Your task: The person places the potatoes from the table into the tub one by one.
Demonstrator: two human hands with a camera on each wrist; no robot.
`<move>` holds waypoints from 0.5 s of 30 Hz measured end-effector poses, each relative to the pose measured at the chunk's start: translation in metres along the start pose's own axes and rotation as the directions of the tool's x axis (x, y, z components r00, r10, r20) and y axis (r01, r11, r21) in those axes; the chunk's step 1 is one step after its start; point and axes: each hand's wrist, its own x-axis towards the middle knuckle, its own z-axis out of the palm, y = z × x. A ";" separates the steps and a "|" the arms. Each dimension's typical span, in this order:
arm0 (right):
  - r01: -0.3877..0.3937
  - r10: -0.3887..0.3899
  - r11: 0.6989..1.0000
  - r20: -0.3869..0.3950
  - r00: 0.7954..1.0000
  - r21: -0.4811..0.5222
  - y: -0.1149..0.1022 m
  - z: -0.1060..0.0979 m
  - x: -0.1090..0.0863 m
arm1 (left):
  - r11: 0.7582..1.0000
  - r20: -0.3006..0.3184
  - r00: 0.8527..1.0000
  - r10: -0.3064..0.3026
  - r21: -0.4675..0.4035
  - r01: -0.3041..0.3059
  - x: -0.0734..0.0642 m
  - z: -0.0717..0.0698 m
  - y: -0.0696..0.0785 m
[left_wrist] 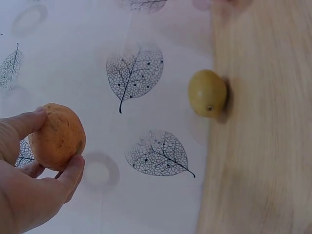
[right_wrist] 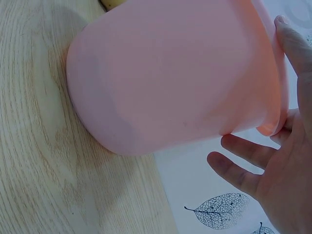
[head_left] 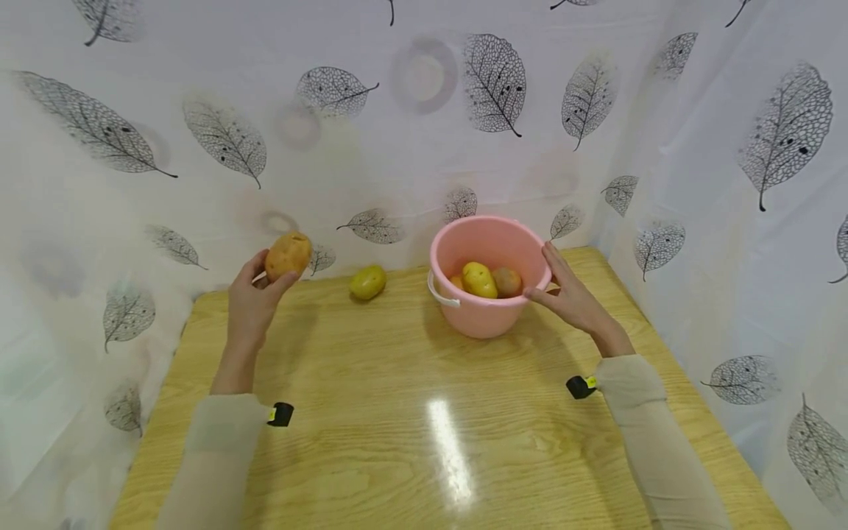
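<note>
My left hand (head_left: pixel 255 302) holds a rounded orange-brown fruit or potato (head_left: pixel 288 255) up above the back left of the table, thumb on one side and fingers on the other. In the left wrist view the same piece (left_wrist: pixel 57 136) shows darker blemishes on its skin. A pink bucket (head_left: pixel 486 316) stands upright at the back right. At its right side my right hand (head_left: pixel 570 294) grips the rim, the thumb toward the front. Inside lie a yellow fruit (head_left: pixel 478 280), a brownish round one (head_left: pixel 507 282) and part of an orange one (head_left: pixel 456 282).
A yellow-green oval fruit (head_left: pixel 367 283) lies near the table's back edge, between the left hand and the bucket. The bucket's white handle (head_left: pixel 442 293) hangs down on its left. A white leaf-patterned curtain (head_left: pixel 424 147) borders the wooden table (head_left: pixel 371 412) behind and at both sides.
</note>
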 end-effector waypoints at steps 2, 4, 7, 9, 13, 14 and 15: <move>-0.008 0.008 1.000 0.007 1.000 -0.001 -0.002 0.000 0.000 | 1.000 0.006 1.000 0.005 -0.008 -0.005 0.000 0.002 0.002; -0.013 0.012 1.000 0.014 1.000 0.009 -0.007 -0.001 -0.001 | 1.000 0.017 1.000 0.011 -0.027 -0.010 0.000 0.004 0.004; -0.019 0.018 0.999 0.026 0.999 0.026 -0.023 -0.003 -0.004 | 0.998 0.041 0.999 0.026 -0.055 -0.024 -0.001 0.009 0.008; -0.015 0.014 0.999 0.033 0.999 0.032 -0.032 -0.003 -0.006 | 0.997 0.054 0.998 0.039 -0.074 -0.035 -0.002 0.013 0.012; 0.000 -0.001 0.999 0.032 0.999 0.036 -0.030 -0.004 -0.005 | 0.995 0.081 0.995 0.057 -0.084 -0.050 -0.004 0.023 0.018; 0.005 -0.006 0.999 0.029 1.000 0.035 -0.026 -0.003 -0.005 | 0.995 0.088 0.994 0.057 -0.085 -0.050 -0.004 0.025 0.020; 0.009 -0.010 0.999 0.025 1.000 0.034 -0.021 -0.003 -0.004 | 0.995 0.097 0.994 0.057 -0.088 -0.049 -0.005 0.028 0.022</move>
